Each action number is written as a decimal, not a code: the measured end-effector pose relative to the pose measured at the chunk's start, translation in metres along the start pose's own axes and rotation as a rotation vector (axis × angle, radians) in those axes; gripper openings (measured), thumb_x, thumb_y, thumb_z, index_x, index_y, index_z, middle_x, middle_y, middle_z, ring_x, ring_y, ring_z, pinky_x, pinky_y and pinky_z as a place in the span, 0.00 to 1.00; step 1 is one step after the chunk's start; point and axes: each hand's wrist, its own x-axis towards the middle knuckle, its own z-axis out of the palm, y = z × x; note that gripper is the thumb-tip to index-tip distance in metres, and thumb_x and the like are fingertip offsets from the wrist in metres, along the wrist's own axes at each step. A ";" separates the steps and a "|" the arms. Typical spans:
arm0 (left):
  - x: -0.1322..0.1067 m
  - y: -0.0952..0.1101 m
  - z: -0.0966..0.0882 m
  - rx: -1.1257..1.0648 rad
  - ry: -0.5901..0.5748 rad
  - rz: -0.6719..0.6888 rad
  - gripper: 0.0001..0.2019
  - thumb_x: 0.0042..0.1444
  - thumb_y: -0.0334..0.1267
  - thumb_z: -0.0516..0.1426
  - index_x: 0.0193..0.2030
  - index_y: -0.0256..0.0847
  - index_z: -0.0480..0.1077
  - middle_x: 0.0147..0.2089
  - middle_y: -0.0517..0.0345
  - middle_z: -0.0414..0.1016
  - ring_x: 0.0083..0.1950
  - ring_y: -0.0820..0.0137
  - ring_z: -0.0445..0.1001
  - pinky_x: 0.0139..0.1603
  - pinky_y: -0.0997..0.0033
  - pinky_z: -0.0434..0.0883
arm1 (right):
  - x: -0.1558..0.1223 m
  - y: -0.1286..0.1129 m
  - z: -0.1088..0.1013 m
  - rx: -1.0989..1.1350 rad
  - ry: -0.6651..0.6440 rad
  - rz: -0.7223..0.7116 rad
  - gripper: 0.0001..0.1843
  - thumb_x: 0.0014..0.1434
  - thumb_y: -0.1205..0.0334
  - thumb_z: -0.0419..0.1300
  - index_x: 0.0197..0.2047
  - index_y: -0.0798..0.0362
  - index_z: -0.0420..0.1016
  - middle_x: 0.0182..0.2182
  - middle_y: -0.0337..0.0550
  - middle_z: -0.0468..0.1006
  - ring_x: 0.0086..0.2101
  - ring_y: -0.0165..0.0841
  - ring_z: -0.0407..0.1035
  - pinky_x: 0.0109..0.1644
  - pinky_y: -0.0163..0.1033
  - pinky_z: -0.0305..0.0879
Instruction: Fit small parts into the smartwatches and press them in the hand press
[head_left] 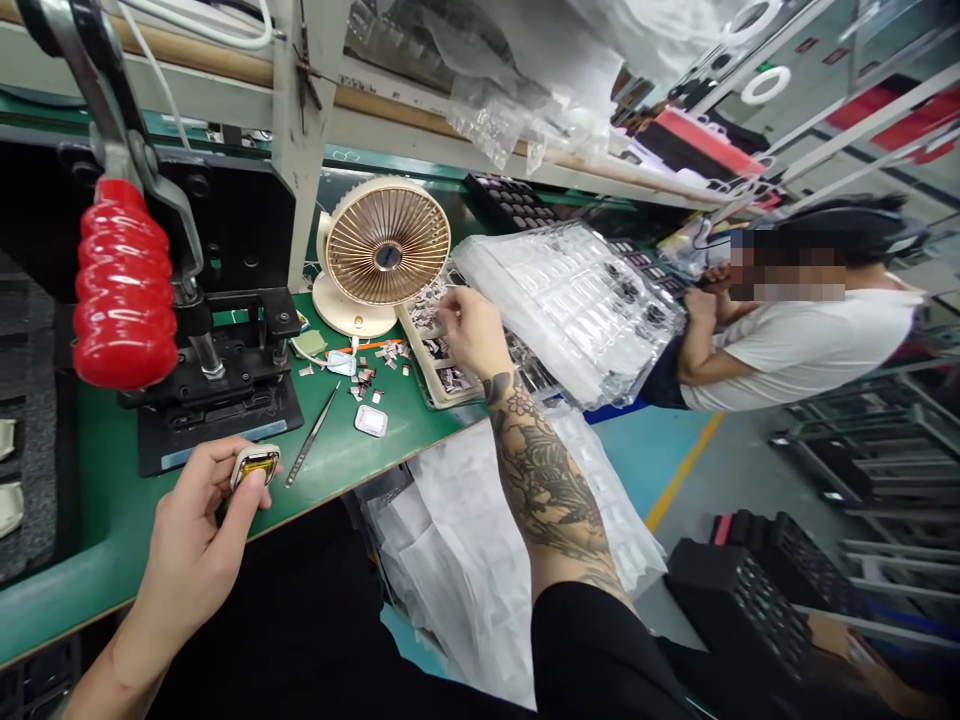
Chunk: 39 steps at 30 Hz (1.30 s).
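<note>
I have the case [257, 464] pinched in the left hand [196, 530], by the near edge of the desk [335, 450]. The right hand [478, 335], well to its right, is at the tray [415, 360]; from here I can't tell whether it grips anything.

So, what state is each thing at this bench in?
Case: held, yellow face showing
Left hand: gripping the case
Tray: uncovered, holding small parts
Right hand: at the tray, grip unclear
Tweezers: lying unheld
Fan: upright; spinning or not, unclear
Red handle: pointing down, unheld
Clear sheets: stacked
</note>
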 end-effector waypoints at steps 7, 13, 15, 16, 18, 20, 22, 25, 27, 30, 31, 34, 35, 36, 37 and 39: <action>0.006 0.006 0.001 0.171 -0.033 0.165 0.07 0.77 0.44 0.65 0.54 0.48 0.84 0.48 0.57 0.85 0.41 0.67 0.77 0.40 0.66 0.69 | -0.060 -0.063 -0.011 0.306 0.175 -0.242 0.09 0.76 0.61 0.65 0.53 0.48 0.87 0.43 0.42 0.88 0.42 0.36 0.81 0.51 0.43 0.77; 0.011 0.012 0.003 0.139 -0.082 0.203 0.06 0.78 0.41 0.64 0.53 0.46 0.84 0.41 0.59 0.78 0.37 0.70 0.70 0.38 0.67 0.65 | -0.115 -0.165 0.016 0.822 -0.016 -0.530 0.07 0.70 0.66 0.75 0.49 0.46 0.88 0.39 0.41 0.91 0.38 0.37 0.86 0.46 0.45 0.84; 0.012 0.012 0.002 0.124 -0.060 0.208 0.06 0.78 0.41 0.65 0.51 0.44 0.84 0.38 0.60 0.75 0.36 0.70 0.69 0.38 0.67 0.64 | -0.121 -0.185 0.025 0.901 -0.024 -0.606 0.11 0.69 0.69 0.74 0.51 0.45 0.89 0.40 0.42 0.91 0.38 0.38 0.86 0.44 0.47 0.85; 0.012 0.012 0.002 0.113 -0.049 0.207 0.06 0.77 0.42 0.65 0.51 0.43 0.83 0.38 0.60 0.74 0.36 0.70 0.68 0.37 0.67 0.64 | -0.122 -0.191 0.029 0.925 -0.022 -0.623 0.13 0.69 0.70 0.74 0.52 0.44 0.89 0.41 0.42 0.91 0.38 0.38 0.85 0.43 0.48 0.85; 0.012 0.012 0.002 0.089 -0.035 0.201 0.07 0.77 0.42 0.65 0.50 0.42 0.83 0.37 0.60 0.73 0.35 0.70 0.68 0.37 0.67 0.64 | -0.121 -0.196 0.035 0.955 -0.017 -0.626 0.14 0.68 0.72 0.75 0.52 0.44 0.89 0.41 0.42 0.91 0.38 0.38 0.85 0.42 0.47 0.84; 0.012 0.013 0.002 0.070 -0.037 0.191 0.07 0.77 0.42 0.65 0.49 0.42 0.83 0.37 0.60 0.73 0.35 0.70 0.68 0.38 0.67 0.65 | -0.119 -0.195 0.038 0.976 -0.012 -0.605 0.15 0.68 0.72 0.75 0.52 0.43 0.90 0.40 0.42 0.90 0.37 0.37 0.84 0.41 0.45 0.84; 0.012 0.012 0.002 0.045 -0.032 0.181 0.08 0.77 0.42 0.65 0.48 0.43 0.83 0.36 0.60 0.74 0.35 0.69 0.68 0.38 0.67 0.65 | -0.119 -0.193 0.039 0.954 -0.022 -0.596 0.16 0.68 0.69 0.76 0.55 0.42 0.90 0.42 0.43 0.89 0.39 0.38 0.84 0.42 0.46 0.85; 0.012 0.010 0.002 -0.037 -0.013 0.142 0.09 0.77 0.44 0.65 0.48 0.42 0.84 0.36 0.59 0.75 0.36 0.68 0.69 0.38 0.67 0.66 | -0.124 -0.191 0.039 0.826 -0.074 -0.637 0.28 0.68 0.59 0.78 0.69 0.40 0.84 0.52 0.49 0.88 0.49 0.44 0.85 0.52 0.51 0.89; 0.013 0.008 0.001 -0.116 -0.027 0.104 0.11 0.77 0.46 0.64 0.47 0.41 0.83 0.36 0.58 0.76 0.36 0.68 0.70 0.38 0.67 0.66 | -0.129 -0.192 0.041 0.730 -0.077 -0.677 0.37 0.69 0.59 0.77 0.77 0.40 0.76 0.58 0.52 0.85 0.56 0.47 0.84 0.59 0.54 0.89; 0.013 0.008 0.000 -0.167 -0.041 0.098 0.13 0.77 0.46 0.64 0.42 0.41 0.79 0.35 0.59 0.73 0.34 0.70 0.67 0.36 0.67 0.64 | -0.134 -0.193 0.044 0.668 -0.029 -0.733 0.41 0.71 0.67 0.73 0.82 0.40 0.70 0.60 0.54 0.85 0.58 0.48 0.83 0.61 0.54 0.88; 0.014 0.008 0.000 -0.160 -0.035 0.110 0.14 0.77 0.46 0.64 0.40 0.41 0.78 0.34 0.60 0.71 0.34 0.70 0.65 0.36 0.67 0.63 | -0.134 -0.193 0.045 0.666 -0.021 -0.755 0.41 0.71 0.67 0.72 0.82 0.40 0.69 0.60 0.54 0.85 0.58 0.47 0.84 0.60 0.54 0.88; 0.013 0.010 0.000 -0.127 -0.023 0.118 0.17 0.77 0.47 0.63 0.37 0.41 0.73 0.31 0.62 0.66 0.33 0.71 0.62 0.35 0.67 0.61 | -0.131 -0.192 0.049 0.672 -0.032 -0.804 0.37 0.72 0.66 0.71 0.80 0.40 0.72 0.58 0.53 0.87 0.56 0.48 0.84 0.58 0.56 0.88; 0.013 0.010 0.000 -0.119 -0.022 0.111 0.17 0.77 0.48 0.63 0.37 0.41 0.73 0.31 0.62 0.66 0.33 0.71 0.62 0.35 0.67 0.61 | -0.129 -0.191 0.050 0.672 -0.031 -0.818 0.36 0.73 0.65 0.71 0.80 0.40 0.72 0.57 0.52 0.87 0.55 0.48 0.85 0.57 0.57 0.88; 0.013 0.009 -0.001 -0.113 -0.023 0.106 0.17 0.78 0.48 0.63 0.37 0.41 0.73 0.32 0.62 0.66 0.33 0.71 0.61 0.35 0.67 0.61 | -0.127 -0.191 0.051 0.667 -0.028 -0.831 0.35 0.73 0.65 0.70 0.79 0.39 0.73 0.57 0.52 0.88 0.55 0.49 0.85 0.57 0.58 0.88; 0.013 0.009 -0.001 -0.105 -0.022 0.105 0.17 0.78 0.49 0.62 0.38 0.41 0.73 0.32 0.62 0.66 0.33 0.71 0.62 0.35 0.67 0.62 | -0.126 -0.191 0.052 0.661 -0.021 -0.848 0.35 0.73 0.65 0.70 0.79 0.40 0.73 0.57 0.51 0.88 0.55 0.49 0.86 0.57 0.58 0.88; 0.013 0.008 -0.002 -0.082 -0.022 0.118 0.17 0.78 0.48 0.62 0.38 0.41 0.73 0.32 0.61 0.67 0.33 0.71 0.62 0.35 0.67 0.62 | -0.125 -0.190 0.053 0.649 -0.004 -0.881 0.34 0.73 0.66 0.70 0.79 0.40 0.73 0.56 0.50 0.89 0.55 0.49 0.86 0.57 0.57 0.88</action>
